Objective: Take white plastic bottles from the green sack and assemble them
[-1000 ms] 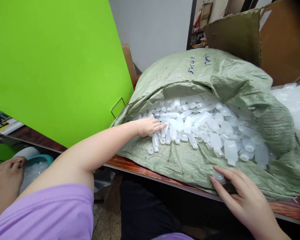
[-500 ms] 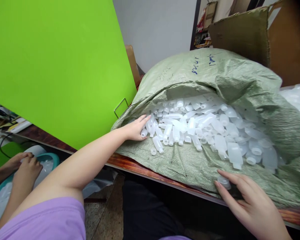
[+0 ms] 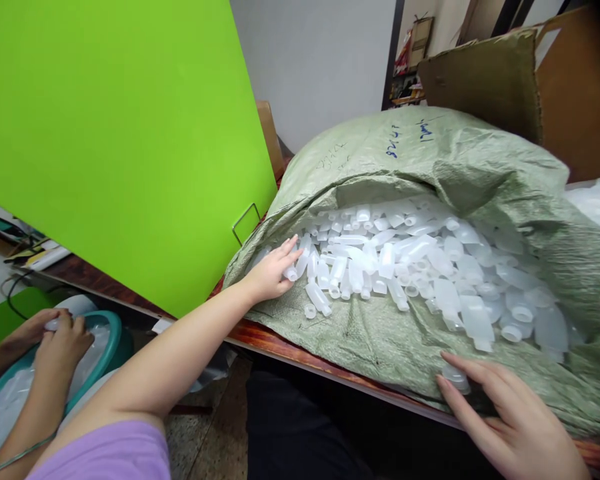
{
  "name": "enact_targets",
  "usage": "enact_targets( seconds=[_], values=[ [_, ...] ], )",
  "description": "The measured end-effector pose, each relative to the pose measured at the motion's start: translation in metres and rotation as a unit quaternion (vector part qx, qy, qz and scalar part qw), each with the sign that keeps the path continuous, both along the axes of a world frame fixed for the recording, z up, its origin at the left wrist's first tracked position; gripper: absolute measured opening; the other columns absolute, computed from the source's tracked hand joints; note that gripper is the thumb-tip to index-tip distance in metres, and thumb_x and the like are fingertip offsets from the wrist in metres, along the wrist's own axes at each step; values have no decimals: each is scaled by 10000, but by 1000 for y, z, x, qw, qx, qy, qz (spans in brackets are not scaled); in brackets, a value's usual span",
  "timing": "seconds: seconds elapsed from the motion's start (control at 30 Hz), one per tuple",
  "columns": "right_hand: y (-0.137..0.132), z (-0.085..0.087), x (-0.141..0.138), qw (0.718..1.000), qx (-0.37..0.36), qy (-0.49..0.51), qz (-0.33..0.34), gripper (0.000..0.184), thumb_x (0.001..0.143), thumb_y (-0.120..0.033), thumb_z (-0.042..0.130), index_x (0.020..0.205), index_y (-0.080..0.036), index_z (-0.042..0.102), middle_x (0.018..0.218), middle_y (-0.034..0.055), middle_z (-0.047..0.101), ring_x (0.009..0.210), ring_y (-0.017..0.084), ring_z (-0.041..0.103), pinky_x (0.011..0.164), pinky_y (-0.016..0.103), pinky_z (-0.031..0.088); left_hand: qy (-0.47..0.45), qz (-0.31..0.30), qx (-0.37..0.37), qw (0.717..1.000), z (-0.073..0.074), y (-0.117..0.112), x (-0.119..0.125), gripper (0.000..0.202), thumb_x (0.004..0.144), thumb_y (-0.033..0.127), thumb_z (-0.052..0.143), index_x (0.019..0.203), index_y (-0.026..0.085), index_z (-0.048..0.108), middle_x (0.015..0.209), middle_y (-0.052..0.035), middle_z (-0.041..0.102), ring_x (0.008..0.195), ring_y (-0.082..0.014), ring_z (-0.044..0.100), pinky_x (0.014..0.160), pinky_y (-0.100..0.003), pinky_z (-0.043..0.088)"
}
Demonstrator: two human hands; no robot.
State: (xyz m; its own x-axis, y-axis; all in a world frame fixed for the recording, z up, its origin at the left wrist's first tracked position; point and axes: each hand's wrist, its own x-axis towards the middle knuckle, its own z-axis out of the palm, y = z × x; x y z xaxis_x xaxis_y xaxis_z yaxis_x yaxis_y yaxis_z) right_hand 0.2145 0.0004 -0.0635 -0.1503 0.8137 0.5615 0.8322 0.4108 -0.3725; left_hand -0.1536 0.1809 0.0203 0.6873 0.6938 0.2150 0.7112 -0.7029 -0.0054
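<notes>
A green woven sack (image 3: 330,340) lies open on its side, its mouth full of small translucent plastic bottles (image 3: 360,257). My left hand (image 3: 270,272) is at the left end of the pile, with thumb and fingers around one bottle whose neck (image 3: 291,273) shows between them. Near the sack's front edge, my right hand (image 3: 510,407) pinches another translucent bottle (image 3: 455,378) between thumb and index finger; only its neck end is visible. One loose bottle (image 3: 319,298) rests on the sack fabric just below the pile.
A bright green panel (image 3: 130,133) with a metal handle stands at left. Behind the sack is a cardboard box (image 3: 480,87). At lower left, another person's hands (image 3: 63,340) work over a teal basin (image 3: 113,343) of bottles. The wooden table edge (image 3: 280,347) runs below the sack.
The view has shifted slightly, so the sack sits lower. My left hand has closed in around a bottle at the pile's left end. My right hand still pinches its bottle.
</notes>
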Motion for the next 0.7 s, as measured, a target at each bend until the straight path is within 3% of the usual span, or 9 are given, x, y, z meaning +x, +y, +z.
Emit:
enact_targets(
  seconds=[0.07,0.13,0.23,0.33,0.43,0.5,0.6,0.7],
  values=[
    [0,-1,1,1000,0,3,4,353,875,-451,499,1125,-208,557,931,49,648,858,197,619,777,328,457,3,-4,14,1000,13,2,-6,472,738,122,507,1209,135,534,1314,-132,519,1314,-260,382,1090,-394,335],
    [0,-4,2,1000,0,6,4,358,875,-451,499,1132,-208,553,950,52,647,874,204,615,794,338,449,67,5,30,997,28,9,-10,329,733,114,510,1038,153,627,1081,-101,627,1139,-258,525,1022,-387,392],
    [0,-12,5,1000,3,7,0,362,869,-456,507,1126,-204,553,983,56,645,899,212,613,816,342,440,211,22,46,976,42,24,-9,295,759,132,507,1018,146,648,965,-120,604,936,-265,563,895,-390,429],
    [1,-19,9,1000,18,0,7,359,863,-426,528,1146,-204,544,1016,52,648,914,204,622,816,321,449,278,25,33,960,46,36,2,543,753,118,522,1290,198,509,996,-124,570,928,-272,537,869,-382,406],
    [1,-16,7,999,39,-17,1,347,869,-413,520,1144,-203,543,1008,53,655,898,195,636,785,303,474,296,36,8,954,44,43,14,775,662,112,618,1389,244,385,1061,-132,544,974,-299,516,873,-390,392],
    [2,-9,4,998,58,-28,-2,334,876,-426,503,1114,-197,553,963,54,661,861,184,644,752,289,491,308,36,7,951,42,46,18,672,658,109,620,1311,191,483,1047,-148,548,951,-301,526,849,-388,401],
    [4,3,-2,997,75,-32,-2,322,883,-442,496,1076,-194,564,913,47,663,835,165,647,728,262,505,318,16,23,948,41,51,21,318,777,93,509,1064,147,633,968,-145,572,889,-265,549,809,-364,409],
    [4,7,-6,997,73,-22,-7,314,878,-441,510,1066,-197,569,906,44,662,845,165,643,737,262,508,332,-3,29,943,42,56,25,216,844,122,468,937,160,660,968,-137,579,899,-253,552,801,-357,406]
  ],
)
